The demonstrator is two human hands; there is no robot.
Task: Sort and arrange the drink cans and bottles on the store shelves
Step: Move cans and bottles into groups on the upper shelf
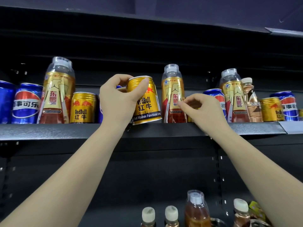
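My left hand grips a gold Red Bull can by its upper part. The can is tilted, and its base hangs just over the front edge of the black upper shelf. Right of the can stands a Dongpeng bottle with a gold label and a clear cap cover. My right hand is beside that bottle with fingers loosely curled. Its thumb tip sits at the bottle's label, and I see nothing held in it. A sliver of a gold can shows below that hand.
On the left of the shelf stand Pepsi cans, another Dongpeng bottle and a Red Bull can. On the right are a Dongpeng bottle, a tea bottle, a Red Bull can and a Pepsi can. Bottle tops rise from the lower shelf.
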